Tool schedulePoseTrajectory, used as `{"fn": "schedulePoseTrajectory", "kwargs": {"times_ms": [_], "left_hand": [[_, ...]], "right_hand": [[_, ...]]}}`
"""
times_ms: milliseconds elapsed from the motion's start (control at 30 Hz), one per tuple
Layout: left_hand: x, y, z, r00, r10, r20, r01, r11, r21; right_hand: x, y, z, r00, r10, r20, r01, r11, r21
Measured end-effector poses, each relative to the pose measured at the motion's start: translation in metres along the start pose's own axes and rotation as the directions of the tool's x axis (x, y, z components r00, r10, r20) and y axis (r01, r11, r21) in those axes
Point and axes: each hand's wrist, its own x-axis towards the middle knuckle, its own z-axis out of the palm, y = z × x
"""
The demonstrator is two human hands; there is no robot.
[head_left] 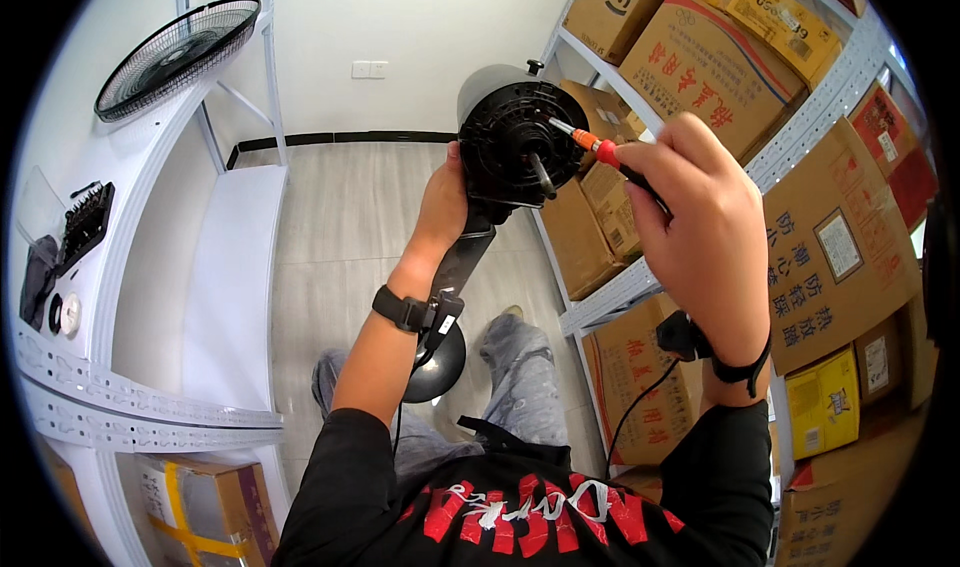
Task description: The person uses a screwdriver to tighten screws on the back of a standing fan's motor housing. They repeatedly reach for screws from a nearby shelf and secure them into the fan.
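Note:
The bare motor head (515, 132) of a standing fan faces up toward me, its black front open around a metal shaft (541, 175). My left hand (445, 202) grips the left side of the housing, and most of its fingers are hidden behind it. In my right hand (690, 187) is a screwdriver (607, 152) with a red, orange and black handle. Its tip meets the motor's front face, up and right of the shaft; whether it sits in a screw is too small to tell. Below the head, the black fan pole (463, 259) runs down to a round base (437, 365).
A fan grille (180, 57) lies on the white left shelf, with a black bit case (88, 227), a dark cloth (40, 279) and a white round part (70, 314) nearer me. Cardboard boxes (700, 62) fill the right rack. A taped box (205, 507) is low left.

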Motion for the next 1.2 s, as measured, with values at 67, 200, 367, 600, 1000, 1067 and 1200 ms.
{"fn": "schedulePoseTrajectory", "kwargs": {"times_ms": [67, 200, 367, 600, 1000, 1067, 1200], "left_hand": [[0.001, -0.002, -0.003, 0.990, -0.136, 0.039, 0.140, 0.979, -0.149], [0.005, 0.011, -0.007, 0.983, -0.149, 0.110, 0.175, 0.941, -0.290], [0.022, 0.026, -0.029, 0.939, -0.259, 0.227, 0.321, 0.897, -0.303], [0.044, 0.021, -0.043, 0.882, -0.327, 0.340, 0.418, 0.875, -0.245], [0.029, 0.030, -0.028, 0.921, -0.312, 0.235, 0.372, 0.884, -0.283], [0.027, 0.031, -0.028, 0.933, -0.269, 0.238, 0.338, 0.883, -0.325], [0.023, 0.042, -0.021, 0.943, -0.216, 0.254, 0.299, 0.884, -0.358]], "right_hand": [[-0.005, -0.008, -0.003, 0.999, 0.012, 0.035, -0.009, 0.996, -0.087], [-0.008, -0.008, 0.009, 0.994, 0.105, -0.013, -0.106, 0.993, -0.051], [-0.012, 0.005, 0.019, 0.987, 0.161, -0.001, -0.160, 0.981, 0.109], [-0.026, 0.024, 0.029, 0.940, 0.330, 0.090, -0.342, 0.911, 0.230], [-0.034, 0.032, 0.025, 0.950, 0.294, 0.106, -0.311, 0.916, 0.255], [-0.032, 0.028, 0.025, 0.955, 0.281, 0.094, -0.296, 0.927, 0.232], [-0.024, 0.008, 0.020, 0.967, 0.249, 0.049, -0.253, 0.962, 0.103]]}}
